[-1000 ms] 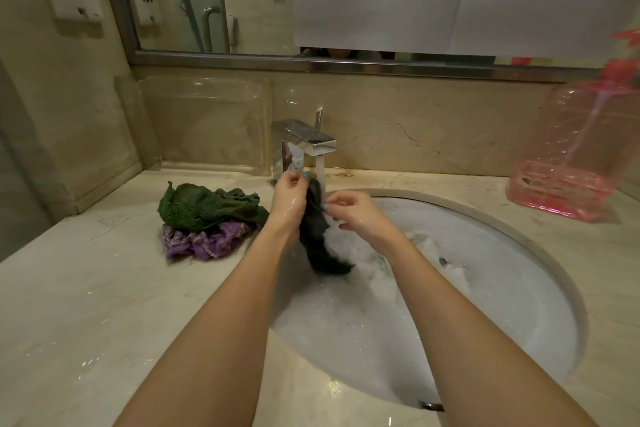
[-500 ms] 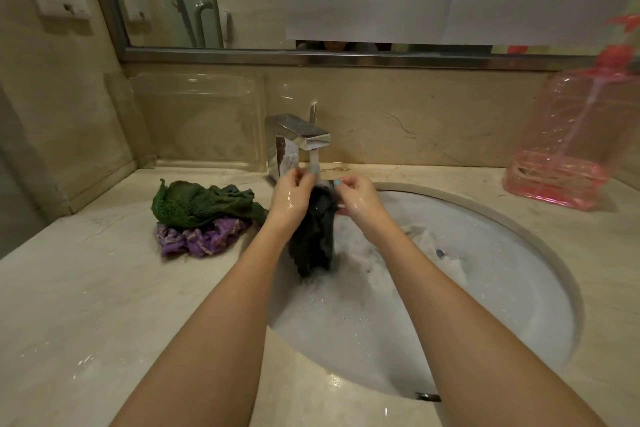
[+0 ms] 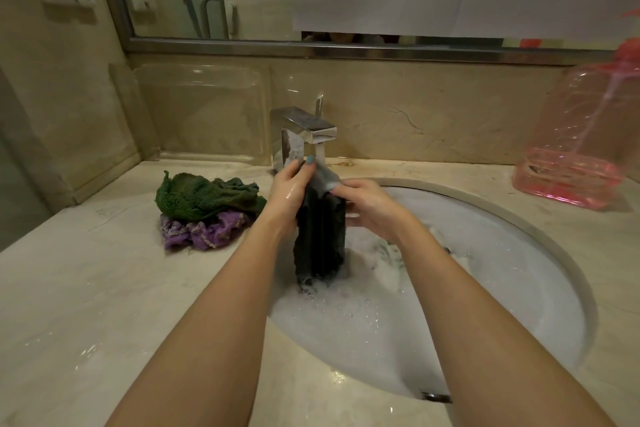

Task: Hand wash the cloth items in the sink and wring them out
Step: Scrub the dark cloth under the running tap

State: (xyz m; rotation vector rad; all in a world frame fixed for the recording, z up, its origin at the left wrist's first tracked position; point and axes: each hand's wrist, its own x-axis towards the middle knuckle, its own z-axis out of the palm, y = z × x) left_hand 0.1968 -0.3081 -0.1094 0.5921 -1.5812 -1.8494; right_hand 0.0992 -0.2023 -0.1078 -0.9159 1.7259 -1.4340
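Spread wider than a moment ago, the dark cloth point(image 3: 320, 239) hangs under the running tap point(image 3: 304, 130), its hem dipping into the foamy sink point(image 3: 502, 305). The left hand point(image 3: 289, 191) and right hand point(image 3: 367, 203) each pinch a top corner, just apart.

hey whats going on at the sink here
A person is hand washing at a sudsy sink. The left hand and right hand grip the top of a dark cloth under the running tap; its lower end hangs into the foam. A green cloth lies on a purple cloth on the counter, left of the basin.
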